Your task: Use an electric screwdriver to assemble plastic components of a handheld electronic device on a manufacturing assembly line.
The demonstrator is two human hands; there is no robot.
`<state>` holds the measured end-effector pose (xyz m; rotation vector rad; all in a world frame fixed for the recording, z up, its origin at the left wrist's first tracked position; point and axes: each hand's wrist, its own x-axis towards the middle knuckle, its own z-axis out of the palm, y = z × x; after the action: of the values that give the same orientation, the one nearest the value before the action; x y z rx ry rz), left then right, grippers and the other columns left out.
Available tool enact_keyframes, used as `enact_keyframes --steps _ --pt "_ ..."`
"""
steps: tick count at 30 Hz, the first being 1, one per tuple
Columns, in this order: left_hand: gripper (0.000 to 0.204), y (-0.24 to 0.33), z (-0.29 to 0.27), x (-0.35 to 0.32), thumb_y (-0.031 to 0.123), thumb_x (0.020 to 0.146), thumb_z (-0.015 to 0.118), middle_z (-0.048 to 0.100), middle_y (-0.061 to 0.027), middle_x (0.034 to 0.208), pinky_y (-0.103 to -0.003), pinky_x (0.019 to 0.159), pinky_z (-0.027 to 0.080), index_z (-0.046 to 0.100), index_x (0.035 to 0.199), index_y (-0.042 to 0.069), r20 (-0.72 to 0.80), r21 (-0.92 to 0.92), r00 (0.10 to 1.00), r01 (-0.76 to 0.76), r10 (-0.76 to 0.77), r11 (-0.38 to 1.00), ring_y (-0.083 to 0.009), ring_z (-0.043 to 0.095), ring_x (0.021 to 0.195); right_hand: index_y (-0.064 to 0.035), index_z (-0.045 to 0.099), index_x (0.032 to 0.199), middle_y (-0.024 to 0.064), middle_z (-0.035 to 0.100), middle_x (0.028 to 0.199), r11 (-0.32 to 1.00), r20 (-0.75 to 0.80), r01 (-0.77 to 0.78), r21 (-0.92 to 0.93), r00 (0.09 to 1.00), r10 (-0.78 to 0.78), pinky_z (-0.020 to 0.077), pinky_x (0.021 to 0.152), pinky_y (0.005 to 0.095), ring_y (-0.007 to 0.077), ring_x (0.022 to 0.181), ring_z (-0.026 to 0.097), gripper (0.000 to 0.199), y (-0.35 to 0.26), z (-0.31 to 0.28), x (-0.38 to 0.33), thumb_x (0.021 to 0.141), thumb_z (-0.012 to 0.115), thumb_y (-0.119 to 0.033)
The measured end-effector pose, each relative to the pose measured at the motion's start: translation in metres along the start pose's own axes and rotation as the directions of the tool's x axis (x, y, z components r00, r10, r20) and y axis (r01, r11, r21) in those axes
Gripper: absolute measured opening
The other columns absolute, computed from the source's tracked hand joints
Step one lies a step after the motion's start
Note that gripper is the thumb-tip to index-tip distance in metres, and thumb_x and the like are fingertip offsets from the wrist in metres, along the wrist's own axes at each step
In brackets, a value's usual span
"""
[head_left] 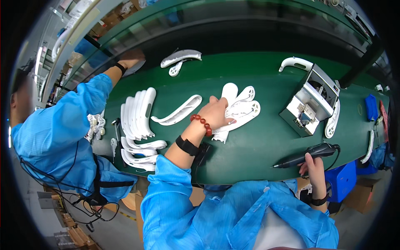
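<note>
My left hand (213, 113), with red beads and a black strap at the wrist, reaches over a small cluster of white plastic handle shells (243, 109). Its fingers and thumb close on the near part of them, and the palm hides some of that end. In my right hand (313, 168), at the table's near edge, is a black electric screwdriver (306, 156). The tool lies almost level, bit pointing left, its cord curling off to the right. A single curved white shell (179, 111) rests on the table left of my left hand.
Several white shells (137, 112) stand in a row at left, with more curved ones (141, 154) stacked nearer. A metal fixture box (312, 102) occupies the right side of the green table (250, 156). A co-worker in a blue sleeve (62, 108) reaches in from the left.
</note>
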<state>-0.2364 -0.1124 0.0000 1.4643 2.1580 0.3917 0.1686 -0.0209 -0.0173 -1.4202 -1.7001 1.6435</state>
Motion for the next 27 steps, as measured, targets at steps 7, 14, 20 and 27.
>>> enact_keyframes --steps 7,14,20,27 --pt "0.052 0.017 -0.008 -0.001 0.026 0.072 0.079 0.052 -0.0236 0.11 -0.041 0.085 0.049 0.052 0.11 0.002 -0.08 -0.093 0.993 -0.093 0.086 0.991 -0.0407 0.06 0.095 0.0018 0.058 0.072 0.0033 0.055 0.051 0.83 0.101 0.19 -0.525 0.982 -0.162 0.0375 0.042 0.0238 0.0087 0.043 0.05 0.031 -0.054 0.045 0.0 0.092 0.064 -0.02" --pt "0.086 0.017 0.012 -0.024 0.017 0.073 0.077 0.059 -0.0265 0.11 -0.046 0.083 0.05 0.028 0.141 -0.001 -0.237 -0.195 0.954 -0.232 0.184 0.953 -0.0413 0.061 0.098 0.0 0.059 0.081 0.0065 0.058 0.065 0.418 0.395 0.78 -0.466 0.606 -0.69 0.0444 0.054 0.025 0.0117 0.059 0.057 0.017 -0.205 0.16 0.048 0.087 0.067 -0.014" --pt "0.061 0.009 0.015 -0.089 0.019 0.074 0.075 0.057 -0.0179 0.106 -0.043 0.081 0.044 0.044 0.124 0.0 -0.223 -0.154 0.964 -0.179 0.143 0.972 -0.034 0.059 0.099 -0.0008 0.059 0.107 0.0201 0.064 0.103 0.071 0.537 0.829 -0.555 0.422 -0.73 0.0493 0.086 0.042 0.0369 0.098 0.062 0.035 -0.267 0.304 0.216 0.083 0.064 -0.025" --pt "0.074 -0.044 0.038 -0.208 0.018 0.077 0.075 0.056 -0.016 0.12 -0.04 0.093 0.044 0.037 0.137 0.001 -0.327 -0.594 0.941 -0.13 -0.09 0.794 -0.0292 0.058 0.109 -0.0047 0.045 0.135 0.0247 0.048 0.134 -0.183 0.672 0.784 -0.593 0.358 -0.648 0.0405 0.103 0.0431 0.0387 0.122 0.049 0.062 -0.219 0.366 0.345 0.077 0.061 -0.019"
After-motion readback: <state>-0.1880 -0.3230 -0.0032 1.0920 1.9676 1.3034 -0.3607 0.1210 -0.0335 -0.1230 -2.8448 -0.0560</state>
